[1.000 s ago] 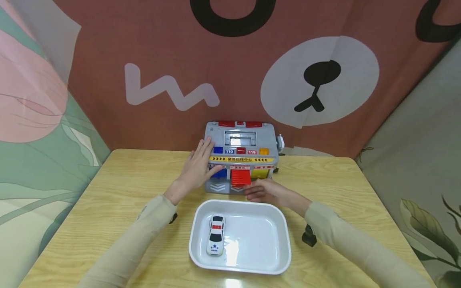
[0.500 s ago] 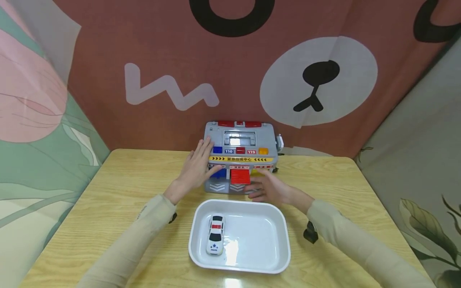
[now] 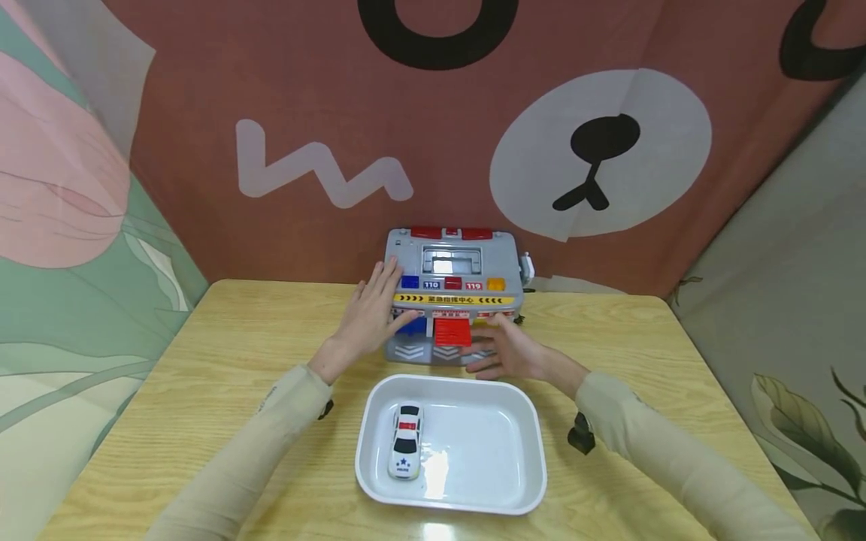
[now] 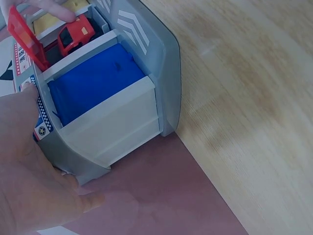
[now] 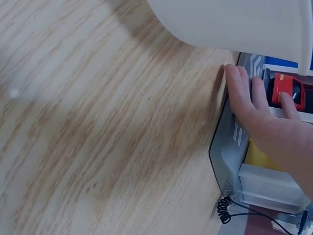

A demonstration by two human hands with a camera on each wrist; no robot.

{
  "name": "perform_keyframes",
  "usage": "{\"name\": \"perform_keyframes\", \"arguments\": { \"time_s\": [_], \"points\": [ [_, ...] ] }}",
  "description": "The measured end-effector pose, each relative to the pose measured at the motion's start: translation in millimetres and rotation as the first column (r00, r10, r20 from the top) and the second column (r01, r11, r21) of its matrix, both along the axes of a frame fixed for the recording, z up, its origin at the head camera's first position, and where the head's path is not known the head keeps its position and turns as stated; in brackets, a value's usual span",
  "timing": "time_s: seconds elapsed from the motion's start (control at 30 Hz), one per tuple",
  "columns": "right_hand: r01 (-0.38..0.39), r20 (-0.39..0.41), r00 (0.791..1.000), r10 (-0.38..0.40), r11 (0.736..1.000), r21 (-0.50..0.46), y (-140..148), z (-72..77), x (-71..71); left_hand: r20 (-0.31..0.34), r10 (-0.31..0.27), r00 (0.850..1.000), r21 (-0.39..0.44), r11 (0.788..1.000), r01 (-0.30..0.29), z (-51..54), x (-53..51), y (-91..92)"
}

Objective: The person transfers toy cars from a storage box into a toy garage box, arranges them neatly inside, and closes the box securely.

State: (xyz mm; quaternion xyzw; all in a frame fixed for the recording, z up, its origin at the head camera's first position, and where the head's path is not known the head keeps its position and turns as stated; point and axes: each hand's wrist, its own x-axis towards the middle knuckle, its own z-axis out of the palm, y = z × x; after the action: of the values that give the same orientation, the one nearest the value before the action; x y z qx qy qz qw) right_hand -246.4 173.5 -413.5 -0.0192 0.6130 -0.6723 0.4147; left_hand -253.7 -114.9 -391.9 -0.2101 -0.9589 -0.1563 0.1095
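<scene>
A grey toy rescue station [image 3: 406, 259] stands at the back of the table. My left hand [image 3: 368, 315] lies with straight fingers against its left side, the thumb across the front edge. The red door [image 4: 27, 36] of the middle bay is lifted. Inside that bay sits a red toy car [image 4: 76, 35], nose and underside hidden. One finger of my right hand [image 5: 274, 132] touches the red car; the other fingers spread low across the station's front. The blue door [image 4: 98, 81] is closed. My right hand partly covers the yellow door [image 5: 261, 156].
A white tray [image 3: 534, 451] stands in front of the station, with a white toy police car [image 3: 406, 443] in its left part. A coiled black cord [image 5: 224, 210] hangs by the station's right side, below a grey handset [image 3: 526, 269]. A printed cloth rises behind the table.
My right hand has moved slightly right and its fingers have spread, with the hand now covering more of the yellow door. The left hand and red door have stayed in place.
</scene>
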Motion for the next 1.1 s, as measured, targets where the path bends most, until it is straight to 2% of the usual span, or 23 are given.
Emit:
{"name": "perform_keyframes", "arguments": {
  "time_s": [0.7,0.93,1.1],
  "points": [
    [0.022,-0.019,1.0,-0.021,0.999,0.024,2.3,-1.0,1.3,0.0,-0.009,1.0,0.009,1.0,0.009,0.2,1.3,0.1],
    [0.004,-0.059,0.998,-0.001,0.999,0.05,5.7,6.1,3.9,-0.001,-0.005,1.0,0.008,1.0,0.005,-0.3,1.7,-1.8],
    [-0.026,-0.084,0.996,0.031,0.997,0.068,19.4,14.1,6.7,0.002,-0.013,1.0,0.012,1.0,0.013,-0.1,0.8,0.2]
  ]
}}
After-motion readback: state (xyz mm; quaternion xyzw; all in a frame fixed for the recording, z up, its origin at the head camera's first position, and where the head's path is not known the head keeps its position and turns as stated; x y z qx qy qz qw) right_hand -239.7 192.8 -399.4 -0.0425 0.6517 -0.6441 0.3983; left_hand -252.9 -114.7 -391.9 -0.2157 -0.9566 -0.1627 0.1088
